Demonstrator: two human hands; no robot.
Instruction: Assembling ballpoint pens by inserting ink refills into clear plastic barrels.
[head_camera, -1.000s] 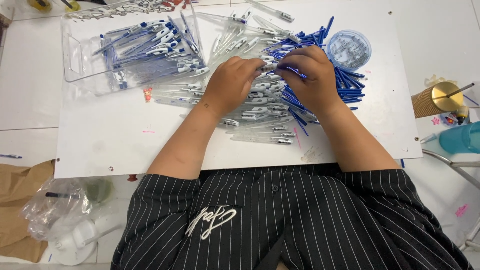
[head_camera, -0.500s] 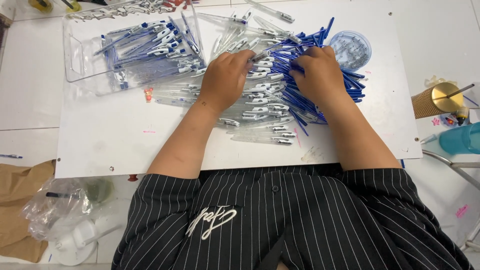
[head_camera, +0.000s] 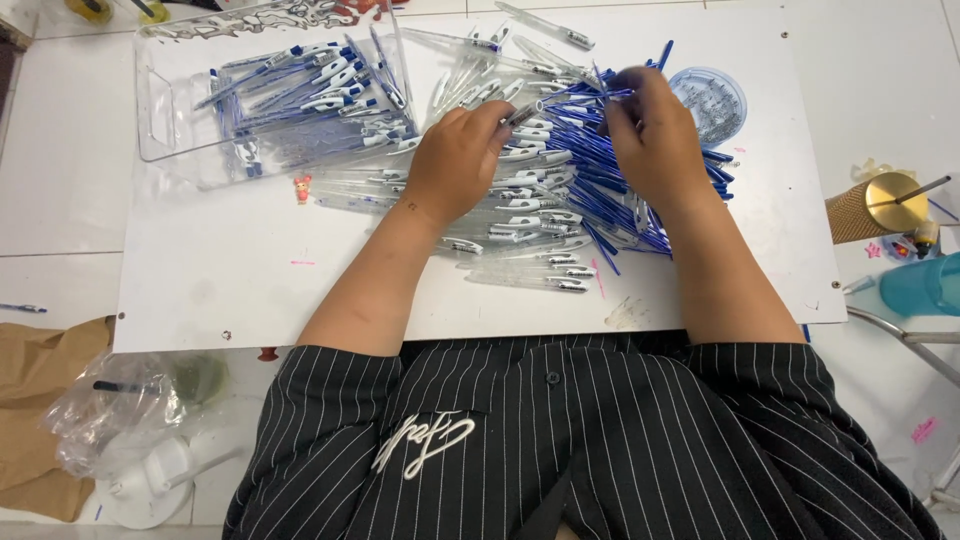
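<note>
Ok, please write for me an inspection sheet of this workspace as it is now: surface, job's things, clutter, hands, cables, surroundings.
Surface: white board lying on a white table, with small marks and stains.
Job's things: heap of clear pen barrels and blue refills at the centre; assembled pens in a clear tray on the left; round clear dish of small parts on the right.
Clutter: crumpled plastic bag, brown paper, gold cup with a straw, teal container.
Hands: left hand pinches a clear barrel; right hand holds a thin blue refill.
Cables: nothing seen.
Surroundings: white tiled floor; no other person seen.
</note>
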